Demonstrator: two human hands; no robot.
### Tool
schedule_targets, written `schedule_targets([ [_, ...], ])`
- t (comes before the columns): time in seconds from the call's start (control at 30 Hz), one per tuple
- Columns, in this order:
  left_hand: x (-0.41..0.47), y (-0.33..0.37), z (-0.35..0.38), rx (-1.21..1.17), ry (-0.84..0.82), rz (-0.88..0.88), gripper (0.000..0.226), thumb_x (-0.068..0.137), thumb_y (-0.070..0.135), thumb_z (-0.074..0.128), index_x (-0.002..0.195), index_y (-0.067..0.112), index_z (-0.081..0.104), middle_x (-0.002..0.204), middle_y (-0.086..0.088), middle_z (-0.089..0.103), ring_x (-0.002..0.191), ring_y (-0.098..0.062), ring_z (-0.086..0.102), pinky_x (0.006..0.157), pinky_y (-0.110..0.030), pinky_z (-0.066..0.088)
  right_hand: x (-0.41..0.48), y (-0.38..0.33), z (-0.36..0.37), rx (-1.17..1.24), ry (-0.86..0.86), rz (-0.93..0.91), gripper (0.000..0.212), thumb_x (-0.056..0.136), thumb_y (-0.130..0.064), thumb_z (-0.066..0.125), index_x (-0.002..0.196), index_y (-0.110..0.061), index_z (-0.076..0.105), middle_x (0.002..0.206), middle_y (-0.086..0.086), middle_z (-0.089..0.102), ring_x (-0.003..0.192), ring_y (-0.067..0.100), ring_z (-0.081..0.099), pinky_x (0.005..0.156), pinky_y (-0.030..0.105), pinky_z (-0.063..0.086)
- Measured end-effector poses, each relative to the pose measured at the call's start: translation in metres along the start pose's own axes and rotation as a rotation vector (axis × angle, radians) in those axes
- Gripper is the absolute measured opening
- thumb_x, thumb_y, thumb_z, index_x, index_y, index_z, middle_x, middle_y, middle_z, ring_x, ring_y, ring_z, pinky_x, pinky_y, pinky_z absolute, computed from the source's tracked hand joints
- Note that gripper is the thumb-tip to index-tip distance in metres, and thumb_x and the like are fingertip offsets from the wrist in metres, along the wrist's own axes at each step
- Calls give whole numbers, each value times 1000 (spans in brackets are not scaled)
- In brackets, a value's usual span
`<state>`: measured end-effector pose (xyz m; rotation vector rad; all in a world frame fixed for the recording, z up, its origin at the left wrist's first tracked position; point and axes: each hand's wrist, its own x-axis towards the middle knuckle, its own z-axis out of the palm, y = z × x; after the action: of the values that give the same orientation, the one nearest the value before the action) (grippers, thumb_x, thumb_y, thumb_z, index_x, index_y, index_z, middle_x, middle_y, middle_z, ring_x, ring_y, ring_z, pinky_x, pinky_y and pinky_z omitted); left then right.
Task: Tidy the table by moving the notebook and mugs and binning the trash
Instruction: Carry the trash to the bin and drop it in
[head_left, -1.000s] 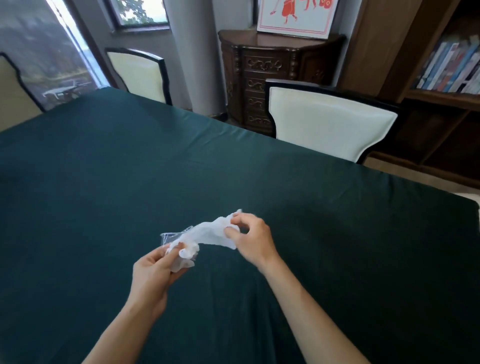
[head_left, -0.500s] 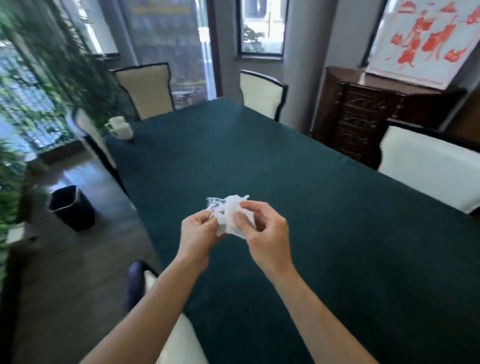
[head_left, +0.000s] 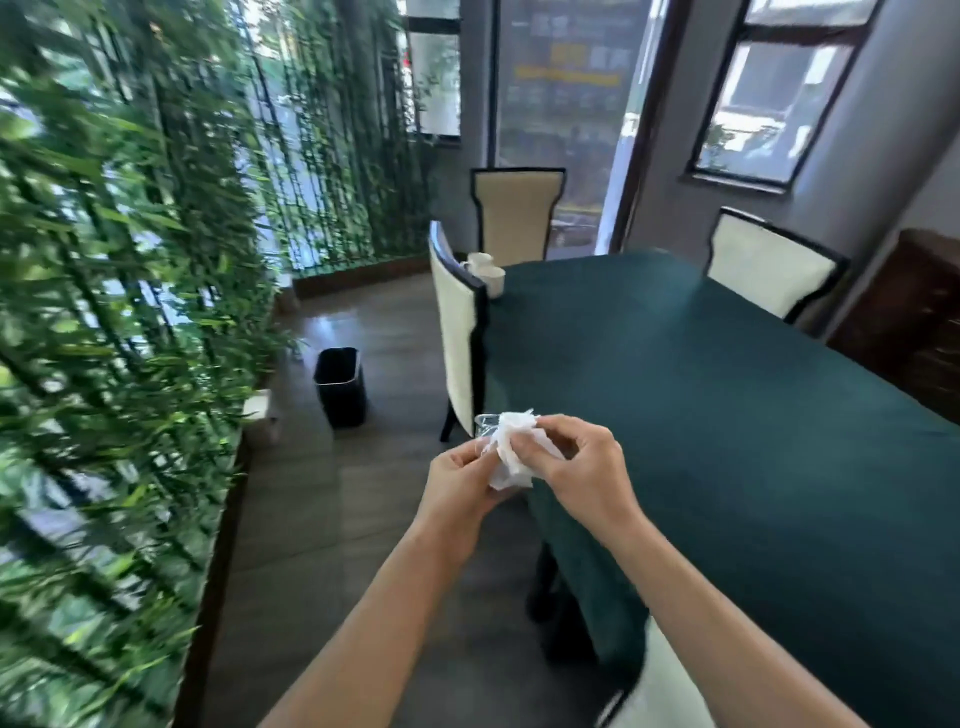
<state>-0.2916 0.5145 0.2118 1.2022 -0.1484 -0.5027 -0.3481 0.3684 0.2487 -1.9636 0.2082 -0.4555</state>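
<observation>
Both hands hold one bundle of trash (head_left: 511, 449), a crumpled white tissue with a clear plastic wrapper, just off the near left edge of the green-clothed table (head_left: 727, 415). My left hand (head_left: 460, 480) grips it from the left, my right hand (head_left: 584, 465) pinches it from the right. Two white mugs (head_left: 488, 274) stand on the table's far left corner, partly hidden by a chair back. A black bin (head_left: 340, 385) stands on the floor to the left, beyond my hands. No notebook is in view.
A cream chair (head_left: 460, 332) with a black frame stands at the table's left side between me and the bin. More chairs (head_left: 519, 213) stand at the far end. A bamboo hedge (head_left: 119, 312) lines the left; a dark wood cabinet (head_left: 909, 332) is at right.
My view has swung left from the table to the floor side, bringing the bin and mugs into sight. The hands have gathered the spread tissue into a tight bundle and moved beyond the table edge.
</observation>
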Motion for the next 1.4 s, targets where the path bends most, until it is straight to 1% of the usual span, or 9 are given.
schedule_targets([
  [0.27, 23, 45, -128, 28, 96, -5, 54, 85, 57, 74, 116, 14, 82, 120, -19, 78, 108, -28, 75, 101, -46, 56, 64, -25, 126, 42, -186, -11, 15, 82, -42, 84, 89, -28, 82, 68, -14, 73, 60, -2, 62, 59, 12, 47],
  [0.43, 63, 54, -179, 8, 185, 19, 51, 67, 48, 92, 100, 10, 85, 99, -15, 81, 87, -21, 76, 92, -43, 60, 118, -20, 178, 30, -329, -41, 14, 84, -25, 83, 96, -17, 82, 79, -5, 77, 71, 2, 65, 71, 25, 55],
  [0.53, 104, 64, -205, -4, 231, -5, 53, 63, 47, 90, 102, 10, 85, 99, -15, 79, 89, -22, 75, 90, -44, 61, 160, -8, 208, 27, -360, -64, 21, 86, -27, 82, 104, -16, 82, 84, -6, 74, 76, 6, 65, 76, 29, 55],
  [0.67, 184, 84, -235, -43, 290, -23, 39, 73, 38, 82, 104, 14, 86, 104, -13, 81, 88, -19, 77, 79, -34, 61, 238, 10, 244, 66, -389, -114, 15, 89, -23, 81, 103, -27, 83, 91, -2, 74, 80, 8, 69, 76, 30, 57],
  [0.83, 296, 123, -259, -92, 379, -29, 26, 80, 25, 77, 99, 11, 86, 106, -19, 79, 91, -26, 72, 94, -44, 53, 357, 24, 277, 133, -422, -129, 21, 90, -11, 78, 107, -22, 83, 100, 1, 82, 94, 16, 77, 86, 33, 60],
  [0.93, 358, 145, -278, -128, 414, -1, 19, 92, 14, 69, 98, 8, 86, 88, -12, 82, 71, -17, 77, 67, -30, 63, 425, 29, 297, 124, -385, -107, 17, 91, -17, 77, 108, -15, 82, 97, -2, 82, 88, 12, 77, 82, 28, 59],
  [1.07, 409, 166, -309, -158, 511, 11, 18, 98, 8, 65, 106, 1, 80, 96, -18, 79, 69, -18, 76, 58, -27, 63, 490, 33, 325, 131, -340, -45, 19, 93, -18, 76, 110, -13, 80, 100, -3, 81, 92, 11, 75, 87, 28, 59],
  [1.2, 461, 178, -357, -183, 593, 1, 21, 98, 11, 67, 112, -4, 75, 97, -16, 76, 79, -20, 72, 62, -25, 62, 553, 42, 368, 157, -342, 47, 23, 92, -19, 76, 115, -16, 77, 98, -2, 79, 90, 11, 73, 89, 33, 60],
  [1.4, 556, 193, -445, -204, 654, -6, 14, 94, 7, 71, 104, -1, 78, 87, -10, 80, 70, -14, 75, 65, -27, 63, 646, 63, 453, 154, -333, 142, 19, 94, -14, 73, 113, -19, 75, 93, 1, 79, 82, 14, 74, 89, 41, 61],
])
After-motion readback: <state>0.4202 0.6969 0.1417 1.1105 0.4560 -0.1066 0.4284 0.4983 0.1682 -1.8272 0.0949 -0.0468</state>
